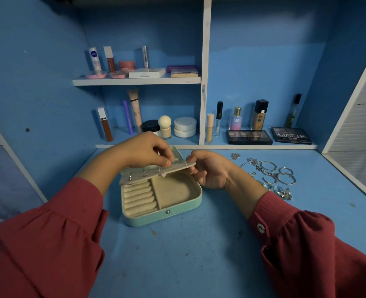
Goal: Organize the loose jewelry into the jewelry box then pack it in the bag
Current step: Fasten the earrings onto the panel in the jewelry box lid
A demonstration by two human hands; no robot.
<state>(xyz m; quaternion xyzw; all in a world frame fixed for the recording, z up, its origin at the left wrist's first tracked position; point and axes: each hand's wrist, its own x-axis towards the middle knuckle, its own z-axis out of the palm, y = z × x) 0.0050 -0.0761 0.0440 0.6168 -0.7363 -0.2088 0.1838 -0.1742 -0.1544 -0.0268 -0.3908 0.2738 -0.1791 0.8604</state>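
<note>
A mint green jewelry box [162, 218] lies open on the blue desk, with cream ring rolls on its left side and a bare compartment on its right. A beige earring panel [154, 173] with several small studs stands out level above the box. My left hand [143, 149] pinches a tiny piece at the panel's upper edge. My right hand [210, 168] grips the panel's right end. Loose silver jewelry [270, 173], chains, bangles and rings, lies on the desk to the right of the box. No bag is in view.
Shelves behind the desk [199, 254] hold cosmetics: tubes, jars [185, 126], a perfume bottle [236, 119] and two eyeshadow palettes [248, 137]. A white divider [204, 82] splits the shelf unit. Blue side walls close in on the left and right.
</note>
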